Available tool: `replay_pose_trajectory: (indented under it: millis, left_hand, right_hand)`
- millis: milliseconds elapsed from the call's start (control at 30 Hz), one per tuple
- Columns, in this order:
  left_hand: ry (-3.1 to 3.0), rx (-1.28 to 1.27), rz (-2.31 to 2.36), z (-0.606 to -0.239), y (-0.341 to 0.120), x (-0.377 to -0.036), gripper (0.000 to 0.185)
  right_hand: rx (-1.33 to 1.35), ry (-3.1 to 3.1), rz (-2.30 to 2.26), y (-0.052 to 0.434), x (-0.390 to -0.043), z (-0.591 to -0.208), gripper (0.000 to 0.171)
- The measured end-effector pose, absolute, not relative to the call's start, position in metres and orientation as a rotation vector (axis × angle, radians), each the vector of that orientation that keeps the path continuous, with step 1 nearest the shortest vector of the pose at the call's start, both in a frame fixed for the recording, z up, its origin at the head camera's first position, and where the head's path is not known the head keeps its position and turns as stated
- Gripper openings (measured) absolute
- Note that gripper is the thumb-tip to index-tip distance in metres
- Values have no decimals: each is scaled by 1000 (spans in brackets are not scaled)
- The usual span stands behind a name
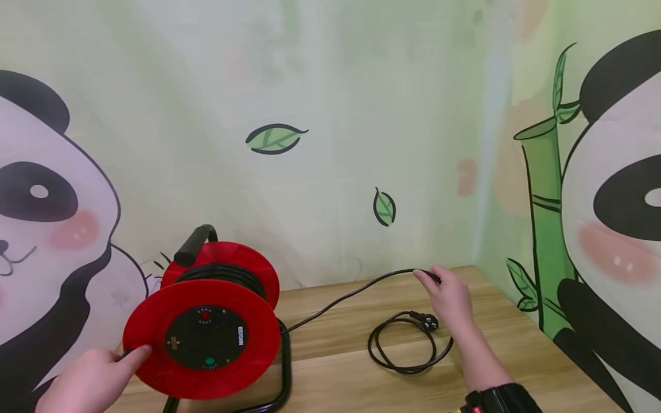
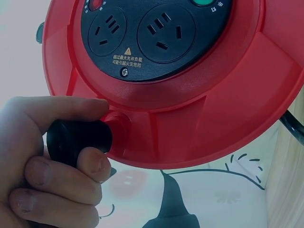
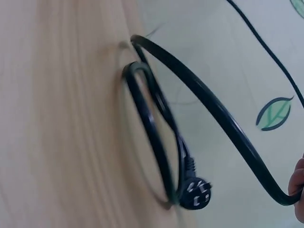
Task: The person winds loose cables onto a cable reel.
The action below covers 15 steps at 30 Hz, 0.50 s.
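Gripping the reel's [image 1: 206, 321] black crank knob [image 2: 78, 140] with curled left hand [image 1: 90, 378] while the right hand [image 1: 449, 298] pinches the cord [image 1: 341, 298] above the table [image 1: 516, 355], loose loops and plug [image 1: 430, 321] could snag or whip if wound fast.

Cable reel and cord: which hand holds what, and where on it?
Left hand grips the black crank knob on the red reel rim. Right hand pinches the black cord mid-run, away from the plug.
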State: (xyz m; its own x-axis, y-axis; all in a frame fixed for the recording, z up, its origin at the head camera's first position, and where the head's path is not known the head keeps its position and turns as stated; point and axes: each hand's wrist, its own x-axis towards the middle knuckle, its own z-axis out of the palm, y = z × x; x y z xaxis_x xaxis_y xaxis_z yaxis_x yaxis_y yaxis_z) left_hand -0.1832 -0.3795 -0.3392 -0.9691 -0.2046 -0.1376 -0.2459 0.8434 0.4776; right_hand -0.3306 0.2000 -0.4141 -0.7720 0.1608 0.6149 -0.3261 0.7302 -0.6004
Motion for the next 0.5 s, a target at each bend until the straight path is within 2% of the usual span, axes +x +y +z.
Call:
replay_pose_trajectory:
  millis: [500]
  left_hand:
    - [2979,-394,783,-333,-371,-181,65]
  right_hand:
    - [102,-2314,1133,193,-325,-413,40]
